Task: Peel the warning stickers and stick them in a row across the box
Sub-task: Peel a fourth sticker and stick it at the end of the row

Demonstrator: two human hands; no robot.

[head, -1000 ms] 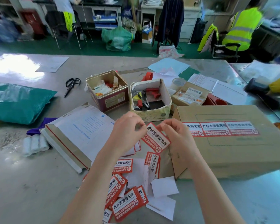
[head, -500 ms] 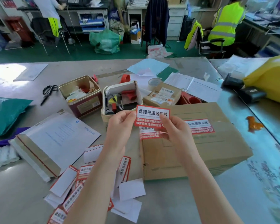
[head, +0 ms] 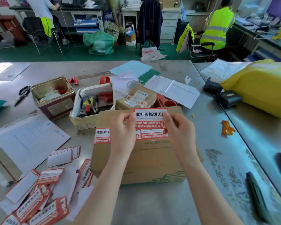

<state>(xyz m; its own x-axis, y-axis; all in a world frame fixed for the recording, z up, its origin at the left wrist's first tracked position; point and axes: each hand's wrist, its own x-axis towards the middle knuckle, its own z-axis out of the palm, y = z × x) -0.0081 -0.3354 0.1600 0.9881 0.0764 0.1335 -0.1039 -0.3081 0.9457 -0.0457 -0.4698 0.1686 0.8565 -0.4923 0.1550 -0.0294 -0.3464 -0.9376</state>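
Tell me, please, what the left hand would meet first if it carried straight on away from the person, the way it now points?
Probably the open carton of tools just beyond the box; the left hand hangs above the box top, so depth is uncertain.

Green floor (head: 75, 53), grey desks (head: 88, 13), white drawers (head: 168, 26), sunlit metal table (head: 152, 200).

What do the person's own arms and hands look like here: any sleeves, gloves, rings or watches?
Both forearms are bare, with no sleeves in view. The left hand and right hand wear no gloves. No ring, watch or wristband shows on either.
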